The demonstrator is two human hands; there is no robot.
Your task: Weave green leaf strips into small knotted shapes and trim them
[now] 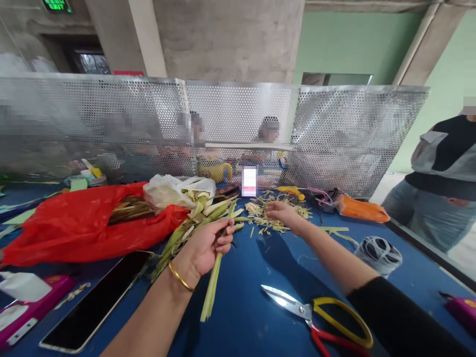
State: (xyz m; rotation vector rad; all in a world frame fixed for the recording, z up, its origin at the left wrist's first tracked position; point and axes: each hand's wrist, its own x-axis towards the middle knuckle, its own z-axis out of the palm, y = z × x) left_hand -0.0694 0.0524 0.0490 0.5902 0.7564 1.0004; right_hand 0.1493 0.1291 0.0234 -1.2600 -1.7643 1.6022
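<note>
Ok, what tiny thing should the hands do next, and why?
Perhaps the bare right hand should reach over to the long pale-green leaf strips: the bare left hand holds them alone, while the right is at loose yellow-green plant scraps.

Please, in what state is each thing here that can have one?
Left hand: closed on green strips
Green strips: held, bunched
Right hand: at plant scraps, grip unclear
Plant scraps: loosely heaped
Scissors: lying, blades together
Flat phone: screen dark
Upright screen: bright white
Red bag: open
White bag: crumpled
Grey twine: wound up
Exit sign: lit
</note>
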